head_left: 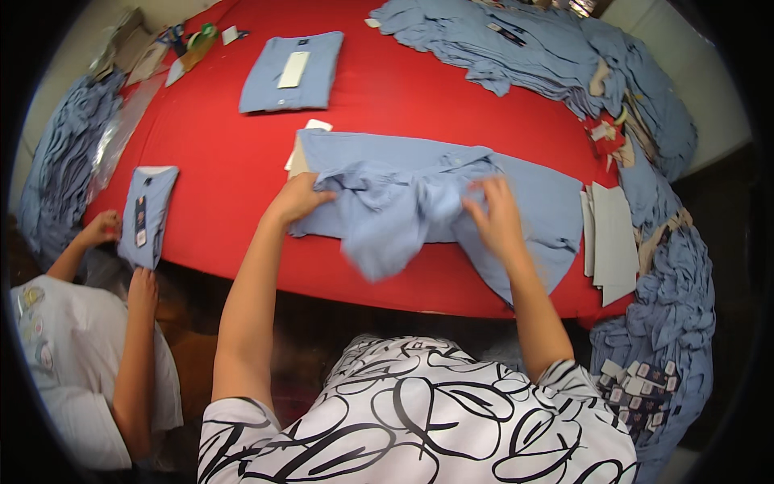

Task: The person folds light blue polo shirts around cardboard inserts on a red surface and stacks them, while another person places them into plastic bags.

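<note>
A light blue shirt lies spread sideways before me on the red-covered table, its middle bunched up and its lower edge blurred by motion. At its left end my left hand is closed on the cloth, thumb on top. Beside that hand, a strip of tan card and a white piece stick out from under the shirt. Over the right part, my right hand hovers close to the bunched cloth, slightly blurred, its thumb and fingers apart. A folded shirt with a white tag rests farther back.
Grey-white card sheets lie at the right edge. Heaps of blue shirts cover the far right, continuing down past dark tags. At left, a co-worker's hands handle a folded shirt. Scissors and tape sit far left.
</note>
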`<state>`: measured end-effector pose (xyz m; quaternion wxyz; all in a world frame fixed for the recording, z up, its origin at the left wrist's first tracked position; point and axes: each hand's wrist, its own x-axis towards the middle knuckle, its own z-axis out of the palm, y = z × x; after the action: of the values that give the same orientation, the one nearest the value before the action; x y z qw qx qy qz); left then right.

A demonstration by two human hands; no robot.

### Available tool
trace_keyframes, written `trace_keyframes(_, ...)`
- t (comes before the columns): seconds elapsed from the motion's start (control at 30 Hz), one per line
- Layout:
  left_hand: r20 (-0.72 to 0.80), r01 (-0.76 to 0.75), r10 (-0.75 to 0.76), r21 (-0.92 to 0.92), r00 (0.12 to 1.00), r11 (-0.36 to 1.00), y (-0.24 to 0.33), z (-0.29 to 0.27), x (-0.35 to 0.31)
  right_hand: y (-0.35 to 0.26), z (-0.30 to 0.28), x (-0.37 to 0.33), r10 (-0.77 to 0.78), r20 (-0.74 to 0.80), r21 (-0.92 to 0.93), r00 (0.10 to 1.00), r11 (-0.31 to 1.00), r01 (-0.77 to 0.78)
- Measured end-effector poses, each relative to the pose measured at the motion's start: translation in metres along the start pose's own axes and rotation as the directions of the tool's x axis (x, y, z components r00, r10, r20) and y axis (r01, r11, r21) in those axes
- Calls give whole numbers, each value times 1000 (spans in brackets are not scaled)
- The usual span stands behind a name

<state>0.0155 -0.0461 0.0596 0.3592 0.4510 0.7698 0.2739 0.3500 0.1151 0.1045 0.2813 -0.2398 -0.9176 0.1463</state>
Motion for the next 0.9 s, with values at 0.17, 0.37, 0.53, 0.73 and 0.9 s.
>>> trace_keyframes(0.17,-460,73,77,301,885,951,22,44,1,-10,-27,-167,330,-28,-221,944,919,-327)
trace_keyframes(0.37,-637,25,322,473,700,880,-9,72,23,92,-62,-228,492,-47,-331,869,813,-478)
trace_keyframes(0.53,-552,-46,350,489,757,871,-15,51,30,182,-143,-111,480,-230,-397,847,748,-532)
trace_keyframes(0.73,-607,46,190,351,772,935,3,51,29,208,-81,-57,511,-252,-349,822,744,-570)
trace_keyframes(0.9,-595,-11,280,414,754,910,-28,45,33,206,-23,-90,566,-209,-580,798,585,-567)
